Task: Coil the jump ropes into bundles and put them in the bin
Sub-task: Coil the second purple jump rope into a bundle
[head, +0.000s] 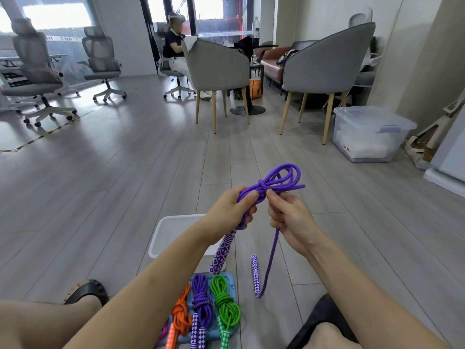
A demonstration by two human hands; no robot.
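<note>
1. The wood-plank floor [130, 187] lies open across the middle and left of the frame; two grey tub chairs [219, 69] on pale tapered legs stand in the upper centre and upper right, well apart from the hands.
2. A clear lidded storage box [370, 134] sits at the right edge.
3. The left hand [231, 207] grips a folded bundle of the purple jump rope [279, 180], a braided cord, its fingers curled round the strands; loops stick out above the wrap.
4. The right hand [289, 215] pinches the cord just beside the wrap, thumb and fingertips together.
5. One diamond-patterned handle [221, 253] hangs below the left hand; the other handle [255, 275] lies on the floor, lower centre.
6. The white bin [161, 238], smooth and rectangular, sits just behind the left forearm.
7. Orange, purple and green coiled ropes [226, 303] lie side by side on a blue tray [232, 283] at the bottom centre.
</note>
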